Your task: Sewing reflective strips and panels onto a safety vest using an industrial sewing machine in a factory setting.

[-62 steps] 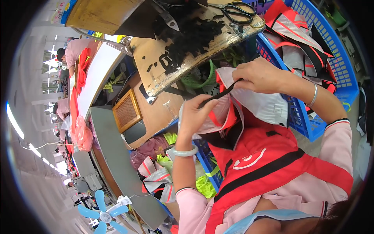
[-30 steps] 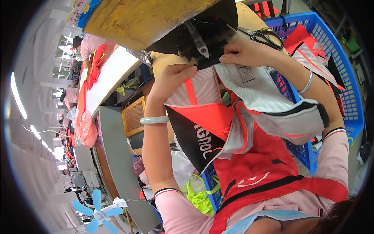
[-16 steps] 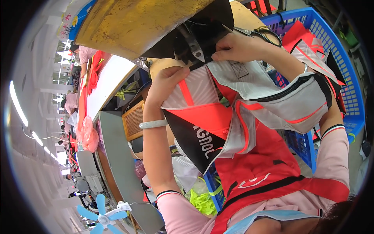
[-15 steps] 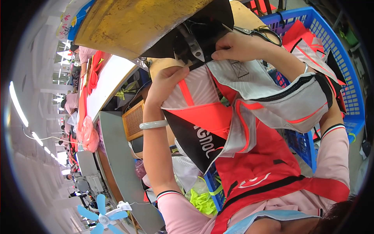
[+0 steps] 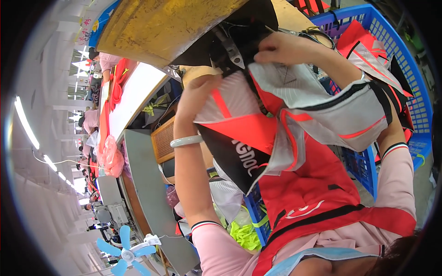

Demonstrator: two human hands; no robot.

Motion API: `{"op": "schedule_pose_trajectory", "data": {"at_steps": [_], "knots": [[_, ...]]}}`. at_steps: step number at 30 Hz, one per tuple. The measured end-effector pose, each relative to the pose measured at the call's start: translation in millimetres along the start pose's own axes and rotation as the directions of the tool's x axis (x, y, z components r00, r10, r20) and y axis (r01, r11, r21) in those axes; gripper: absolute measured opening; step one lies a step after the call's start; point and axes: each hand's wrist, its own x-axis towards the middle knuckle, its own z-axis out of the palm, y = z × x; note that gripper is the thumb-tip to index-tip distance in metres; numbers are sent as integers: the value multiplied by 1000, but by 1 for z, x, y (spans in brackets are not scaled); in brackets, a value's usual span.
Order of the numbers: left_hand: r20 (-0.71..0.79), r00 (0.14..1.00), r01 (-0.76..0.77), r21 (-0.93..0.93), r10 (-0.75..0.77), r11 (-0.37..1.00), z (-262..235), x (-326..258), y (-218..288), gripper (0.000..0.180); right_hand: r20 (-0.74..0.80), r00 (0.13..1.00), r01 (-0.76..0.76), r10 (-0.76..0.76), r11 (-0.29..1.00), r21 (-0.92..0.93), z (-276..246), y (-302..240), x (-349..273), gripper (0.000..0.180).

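Note:
A sewn fabric piece [image 5: 237, 131] in pale grey, bright red-orange and black hangs in front of me, its upper edge close to a black machine part with a metal lever [image 5: 231, 54]. My left hand [image 5: 199, 95] is closed on the pale panel's left edge, thumb on top. Slightly blurred, my right hand [image 5: 287, 49] has its fingers curled together at the upper edge right of the lever; the fingertips partly hide what they grip. A grey flap with black binding drapes over my right forearm.
A worn yellow metal cover [image 5: 161, 27] overhangs the work. Scissors [image 5: 320, 37] lie beyond my right hand. A blue plastic basket [image 5: 416, 110] at the right holds similar pieces. Bright yellow-green strips [image 5: 245, 235] lie below. A grey panel [image 5: 152, 184] and a blue fan [image 5: 126, 254] stand left.
My right hand has risen slightly, its thumb less visible. My left hand and the fabric have shifted a little right in the picture, as has the whole view.

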Motion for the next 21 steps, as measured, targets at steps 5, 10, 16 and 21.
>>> {"op": "schedule_pose_trajectory", "data": {"at_steps": [5,10,16,21], "knots": [[2,1000,30,117,-30,993,-26,-36,-18,23,-107,993,-35,51,989,146,-24,35,-43,33],[51,999,-2,108,-4,994,4,-101,-39,15,-7,1000,-4,7,914,405,2,78,-133,25],[-99,994,-44,-83,36,996,25,-141,-82,12,-221,958,-107,183,943,314,-28,159,-269,17],[93,990,97,94,-105,991,86,-146,-53,22,-839,541,-417,67,887,-199,-46,164,-330,35]]}}
